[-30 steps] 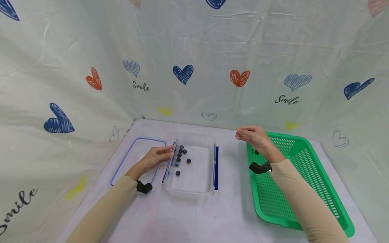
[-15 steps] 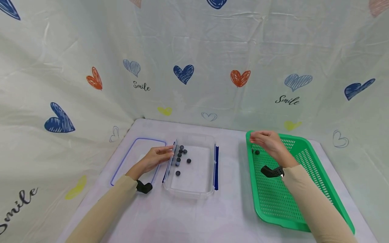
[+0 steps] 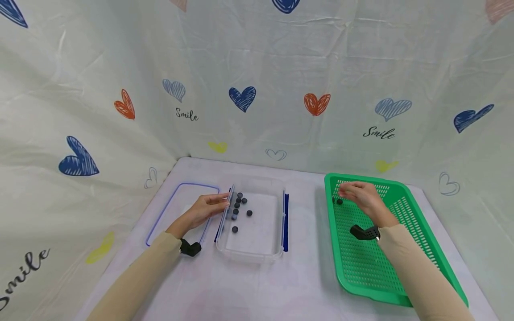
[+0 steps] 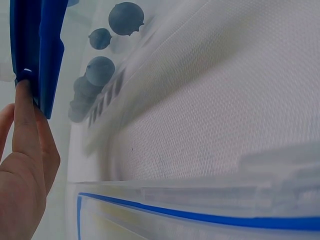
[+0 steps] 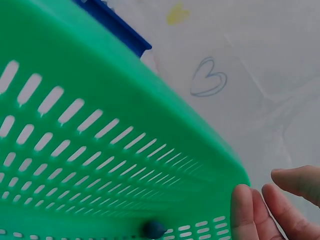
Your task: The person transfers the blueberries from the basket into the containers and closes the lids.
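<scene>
My left hand [image 3: 202, 210] touches the left wall of a clear plastic box [image 3: 257, 257], its fingers nearly straight. In the left wrist view, a finger meets the blue latch [image 4: 37, 55] of that box. Several small dark round balls [image 3: 249, 213] lie inside, mostly along the left wall; up close some show little points. Over the far left part of a green basket [image 3: 341, 272] hovers my right hand [image 3: 366, 200], thumb apart from the fingers, nothing visible between them. Beneath it, a dark ball [image 5: 154, 229] sits in the basket's far corner.
A clear lid with a blue rim [image 3: 162, 211] lies left of the box. Another blue latch [image 3: 286, 223] hangs at the box's right side. A curtain [image 3: 277, 129] printed with hearts rises behind the white table [image 3: 281, 290].
My right hand has moved right and downward in the head view, from the basket's far left rim to over its inside. The left hand and the box have stayed put.
</scene>
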`<move>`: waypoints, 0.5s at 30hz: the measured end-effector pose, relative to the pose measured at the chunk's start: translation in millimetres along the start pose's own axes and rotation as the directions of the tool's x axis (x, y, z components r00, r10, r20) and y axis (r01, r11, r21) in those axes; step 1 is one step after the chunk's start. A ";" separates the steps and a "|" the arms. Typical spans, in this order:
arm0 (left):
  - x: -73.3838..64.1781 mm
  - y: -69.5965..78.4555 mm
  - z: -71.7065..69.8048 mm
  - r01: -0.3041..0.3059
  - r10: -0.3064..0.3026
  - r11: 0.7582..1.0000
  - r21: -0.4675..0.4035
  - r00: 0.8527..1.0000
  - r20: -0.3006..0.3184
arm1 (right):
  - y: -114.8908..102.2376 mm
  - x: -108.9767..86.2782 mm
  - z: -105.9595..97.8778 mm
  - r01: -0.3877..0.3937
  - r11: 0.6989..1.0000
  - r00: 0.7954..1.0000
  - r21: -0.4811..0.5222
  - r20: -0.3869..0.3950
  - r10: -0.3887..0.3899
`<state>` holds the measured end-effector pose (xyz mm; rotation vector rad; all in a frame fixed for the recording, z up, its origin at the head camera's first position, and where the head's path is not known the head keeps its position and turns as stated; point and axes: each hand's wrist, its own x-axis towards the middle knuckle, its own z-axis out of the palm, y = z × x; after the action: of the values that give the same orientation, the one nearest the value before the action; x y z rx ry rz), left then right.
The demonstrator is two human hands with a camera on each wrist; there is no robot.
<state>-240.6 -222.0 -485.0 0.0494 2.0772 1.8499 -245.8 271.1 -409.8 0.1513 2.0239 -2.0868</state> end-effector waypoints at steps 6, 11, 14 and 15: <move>0.9 -1.9 -0.3 -0.003 0.003 1.000 -0.001 1.000 0.008 | 11.4 2.7 -6.0 -0.013 0.999 0.999 0.041 -0.031 0.014; 0.0 -1.1 -0.6 -0.005 0.005 1.000 -0.012 1.000 0.018 | 20.3 5.8 -9.5 -0.028 0.999 0.997 -0.018 -0.076 0.026; -1.3 0.4 -0.7 -0.009 0.010 1.000 -0.029 1.000 0.027 | 25.1 7.5 -11.7 -0.046 0.999 0.993 -0.017 -0.111 0.044; -1.7 1.0 -0.6 -0.010 0.012 0.999 -0.035 0.999 0.032 | 26.4 7.8 -12.1 -0.051 0.999 0.992 -0.012 -0.117 0.049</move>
<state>-239.4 -222.9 -483.6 0.0812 2.0266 1.8790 -248.2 281.9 -437.8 0.3253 2.0781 -2.0773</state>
